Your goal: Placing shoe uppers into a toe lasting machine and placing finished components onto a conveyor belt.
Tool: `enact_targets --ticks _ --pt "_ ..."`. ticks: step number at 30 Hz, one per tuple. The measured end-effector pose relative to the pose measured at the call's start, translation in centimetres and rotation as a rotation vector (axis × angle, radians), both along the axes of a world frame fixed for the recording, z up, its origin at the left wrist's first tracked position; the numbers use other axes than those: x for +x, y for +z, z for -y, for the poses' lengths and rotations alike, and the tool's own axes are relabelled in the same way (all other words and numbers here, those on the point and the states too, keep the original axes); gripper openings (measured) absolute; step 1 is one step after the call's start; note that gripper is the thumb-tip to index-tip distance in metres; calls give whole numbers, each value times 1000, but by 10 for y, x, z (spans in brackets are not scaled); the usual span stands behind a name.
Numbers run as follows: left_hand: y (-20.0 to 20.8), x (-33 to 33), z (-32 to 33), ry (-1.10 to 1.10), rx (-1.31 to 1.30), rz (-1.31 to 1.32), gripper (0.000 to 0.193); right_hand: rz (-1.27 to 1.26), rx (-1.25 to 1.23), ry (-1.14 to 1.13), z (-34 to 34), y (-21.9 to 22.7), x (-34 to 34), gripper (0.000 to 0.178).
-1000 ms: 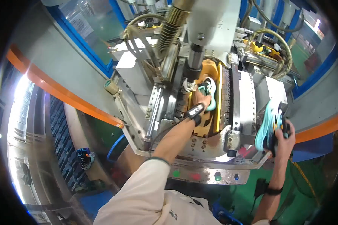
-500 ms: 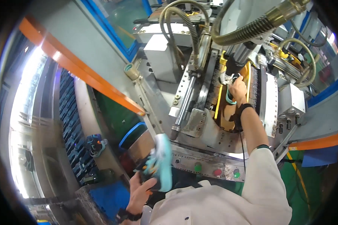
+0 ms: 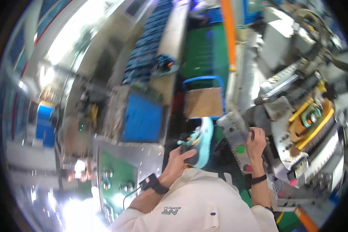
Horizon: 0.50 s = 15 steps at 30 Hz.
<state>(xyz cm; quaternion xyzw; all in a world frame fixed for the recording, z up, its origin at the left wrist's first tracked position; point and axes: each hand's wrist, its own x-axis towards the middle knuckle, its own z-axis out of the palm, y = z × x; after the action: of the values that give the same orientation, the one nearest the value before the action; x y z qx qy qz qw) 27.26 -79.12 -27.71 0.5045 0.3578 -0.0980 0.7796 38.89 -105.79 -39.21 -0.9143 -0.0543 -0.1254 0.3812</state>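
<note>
A sneaker with a pale teal sole (image 3: pixel 207 145) and a darker upper is in my left hand (image 3: pixel 178 161), tilted in front of my body with its sole facing right. Thumb and fingers wrap its near end. My right hand (image 3: pixel 256 144) hovers by the machine's control panel (image 3: pixel 231 133), fingers curled in, with nothing visible in them. Right of that hand, another teal shoe (image 3: pixel 311 116) sits inside the yellow-edged cavity (image 3: pixel 302 136) of the press machine. The picture is smeared by motion.
A blue-framed cart (image 3: pixel 203 77) with a brown board stands ahead. Left of it runs a conveyor with a dark ridged belt (image 3: pixel 147 46) and a shoe (image 3: pixel 164 65) on its side ledge. A blue panel (image 3: pixel 142 118) lies nearer. An orange bar (image 3: pixel 229 36) rises beside the machine.
My view has swung left, so the press now lies at the right. My right hand has left the shoe in the press and drawn back to the panel. My left hand keeps its sneaker.
</note>
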Motion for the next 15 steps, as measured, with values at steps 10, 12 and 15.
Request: enact_targets --ticks 10,12,15 --pt "-34 -139 -56 362 201 40 23 -125 -193 243 -12 -148 2 18" --pt "-70 -168 -86 693 -76 -137 22 -50 -180 245 -2 -160 4 19" --pt "-127 -227 -149 886 48 -248 26 -83 -264 243 1 -150 0 23"
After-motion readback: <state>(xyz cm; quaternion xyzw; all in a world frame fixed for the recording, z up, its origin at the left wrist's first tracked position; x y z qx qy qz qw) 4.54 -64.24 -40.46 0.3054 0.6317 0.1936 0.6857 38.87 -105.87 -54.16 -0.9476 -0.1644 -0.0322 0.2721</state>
